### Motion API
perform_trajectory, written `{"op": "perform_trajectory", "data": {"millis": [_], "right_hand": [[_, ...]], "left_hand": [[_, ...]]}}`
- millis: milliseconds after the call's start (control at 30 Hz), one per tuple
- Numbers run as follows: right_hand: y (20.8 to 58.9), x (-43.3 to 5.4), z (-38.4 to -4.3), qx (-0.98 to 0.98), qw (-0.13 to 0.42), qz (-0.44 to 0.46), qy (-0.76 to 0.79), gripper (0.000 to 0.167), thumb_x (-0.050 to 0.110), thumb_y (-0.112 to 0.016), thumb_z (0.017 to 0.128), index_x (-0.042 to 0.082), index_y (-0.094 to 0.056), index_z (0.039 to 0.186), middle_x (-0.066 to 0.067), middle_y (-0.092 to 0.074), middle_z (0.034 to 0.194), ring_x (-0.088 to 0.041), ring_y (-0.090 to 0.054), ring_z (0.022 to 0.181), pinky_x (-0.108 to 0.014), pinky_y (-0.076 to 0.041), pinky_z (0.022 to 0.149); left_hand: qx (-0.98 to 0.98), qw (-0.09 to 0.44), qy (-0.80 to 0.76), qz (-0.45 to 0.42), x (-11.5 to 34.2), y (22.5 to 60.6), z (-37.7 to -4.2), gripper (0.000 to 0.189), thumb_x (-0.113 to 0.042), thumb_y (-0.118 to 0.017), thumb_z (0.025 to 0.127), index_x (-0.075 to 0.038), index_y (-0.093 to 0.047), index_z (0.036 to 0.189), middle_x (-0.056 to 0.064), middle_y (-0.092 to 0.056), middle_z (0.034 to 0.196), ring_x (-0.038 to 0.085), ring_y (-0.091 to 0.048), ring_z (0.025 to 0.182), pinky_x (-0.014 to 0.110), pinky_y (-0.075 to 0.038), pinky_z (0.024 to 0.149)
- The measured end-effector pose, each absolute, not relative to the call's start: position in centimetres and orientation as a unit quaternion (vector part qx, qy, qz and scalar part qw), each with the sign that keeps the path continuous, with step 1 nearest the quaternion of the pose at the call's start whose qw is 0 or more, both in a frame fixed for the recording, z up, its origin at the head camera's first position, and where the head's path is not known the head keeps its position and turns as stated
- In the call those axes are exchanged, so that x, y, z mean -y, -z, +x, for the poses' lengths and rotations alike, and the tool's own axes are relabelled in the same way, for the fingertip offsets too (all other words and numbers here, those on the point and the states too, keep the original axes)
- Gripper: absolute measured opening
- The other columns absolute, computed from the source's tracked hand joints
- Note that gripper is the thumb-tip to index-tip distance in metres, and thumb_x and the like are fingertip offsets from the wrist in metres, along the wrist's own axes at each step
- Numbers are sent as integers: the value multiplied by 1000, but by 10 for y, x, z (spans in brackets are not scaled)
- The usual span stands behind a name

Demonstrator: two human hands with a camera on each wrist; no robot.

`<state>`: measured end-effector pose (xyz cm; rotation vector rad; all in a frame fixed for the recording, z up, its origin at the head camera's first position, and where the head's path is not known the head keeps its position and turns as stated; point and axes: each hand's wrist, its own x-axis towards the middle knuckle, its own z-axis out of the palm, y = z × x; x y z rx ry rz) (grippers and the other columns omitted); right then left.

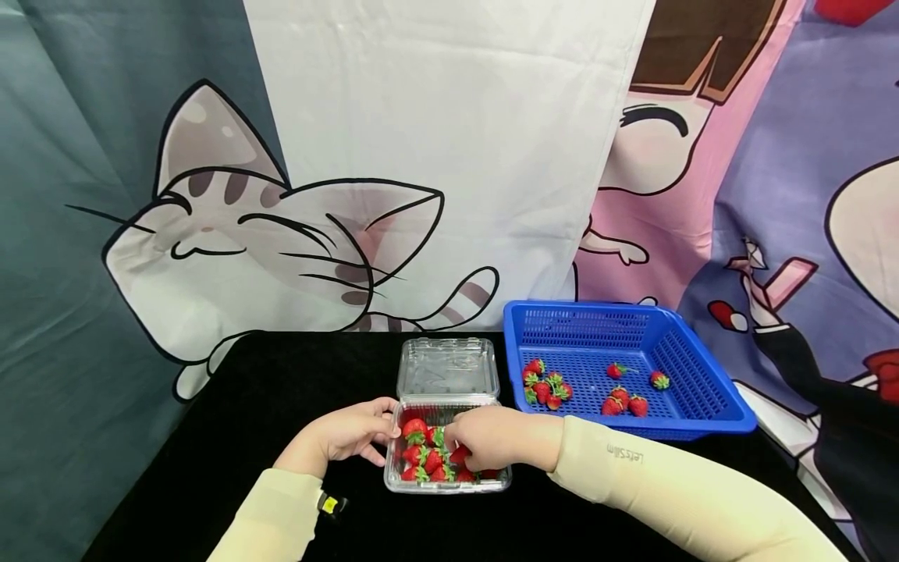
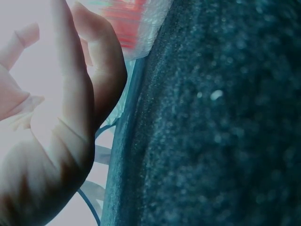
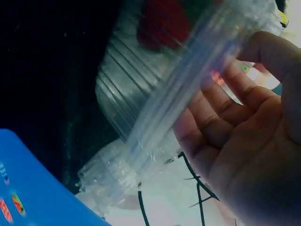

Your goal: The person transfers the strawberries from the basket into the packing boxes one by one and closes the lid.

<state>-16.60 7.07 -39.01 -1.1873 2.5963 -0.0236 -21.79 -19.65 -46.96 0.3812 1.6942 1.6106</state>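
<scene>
A clear plastic clamshell box point(image 1: 447, 488) lies with its lid point(image 1: 447, 367) folded back, several strawberries point(image 1: 416, 455) inside. My left hand point(image 1: 351, 433) holds the box's left edge, its thumb at the rim; in the left wrist view this hand point(image 2: 70, 103) has bent fingers beside the box wall point(image 2: 146, 37). Reaching over the right side, my right hand point(image 1: 495, 439) has its fingers down in the box around a strawberry point(image 1: 460, 455). In the right wrist view the box rim hides the fingertips of that hand point(image 3: 235, 113).
To the right of the box stands a blue plastic basket point(image 1: 702, 425) holding several loose strawberries point(image 1: 548, 386). Black cloth point(image 1: 337, 367) covers the table. A printed curtain point(image 1: 449, 117) hangs directly behind.
</scene>
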Motion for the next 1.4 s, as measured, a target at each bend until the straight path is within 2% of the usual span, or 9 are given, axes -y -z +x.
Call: {"op": "perform_trajectory", "data": {"millis": [167,533,767,1067,1267,1400], "right_hand": [[396,-69,-166,-899,145,-412,11,19,12,-71,85,19,-70,102,10,-63,92,-3,-59,82,-23,-50,76],[402,-70,-166,-895,131,-425,13,19,10,-69,86,20,-70,103,10,-66,95,-2,-61,90,-21,-50,81],[401,-71,-168,-897,144,-417,26,18,18,-70,90,20,-68,108,8,-65,101,-3,-61,92,-23,-51,82],[397,-71,-169,-910,149,-385,44,25,23,-68,90,20,-67,115,6,-66,104,-6,-62,93,-28,-52,84],[379,-74,-175,-913,122,-381,78,28,20,-64,90,16,-67,117,4,-67,108,-9,-63,97,-31,-52,88],[360,-80,-183,-917,83,-375,106,24,19,-63,92,15,-67,115,5,-67,103,-9,-63,92,-31,-52,85]], "left_hand": [[-664,376,-629,149,196,471,-218,50,-12,-62,87,0,-36,129,15,-66,109,26,-66,94,32,-58,62],[-665,375,-628,151,196,470,-218,50,-12,-62,87,0,-36,128,14,-66,108,26,-66,94,32,-58,62],[-666,376,-626,150,196,471,-217,50,-12,-61,87,0,-36,128,15,-65,108,26,-66,94,33,-58,63],[-665,377,-626,150,196,469,-217,50,-12,-61,87,0,-36,128,15,-66,107,26,-66,93,33,-58,63],[-666,377,-626,149,196,468,-217,49,-12,-61,86,0,-36,127,15,-66,106,26,-66,93,33,-58,63],[-667,376,-626,150,196,468,-217,49,-12,-61,86,-1,-36,128,15,-66,107,26,-66,93,33,-58,63]]}}
